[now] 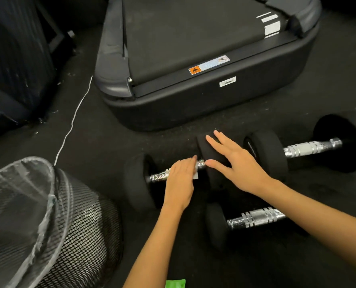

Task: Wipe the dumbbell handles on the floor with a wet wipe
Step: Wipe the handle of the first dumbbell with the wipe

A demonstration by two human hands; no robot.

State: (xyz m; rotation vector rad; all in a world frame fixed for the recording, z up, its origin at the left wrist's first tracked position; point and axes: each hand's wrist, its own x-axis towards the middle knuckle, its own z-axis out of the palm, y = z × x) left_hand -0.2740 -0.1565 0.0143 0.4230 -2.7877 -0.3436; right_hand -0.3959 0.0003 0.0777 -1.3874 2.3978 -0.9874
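Three black dumbbells with chrome handles lie on the dark floor. On the left dumbbell's handle (159, 177) my left hand (180, 179) presses a white wet wipe (195, 175), of which only a corner shows under the palm. My right hand (232, 163) lies flat with straight fingers on that dumbbell's right weight head (209, 151). A second dumbbell (310, 149) lies to the right and a third dumbbell (256, 218) lies nearer me, its right end hidden by my right forearm.
A treadmill base (193, 100) stands just behind the dumbbells. A black mesh bin (73, 229) with a clear liner stands at the lower left. A white cable (75, 119) runs across the floor. A green packet (175, 283) shows at the bottom edge.
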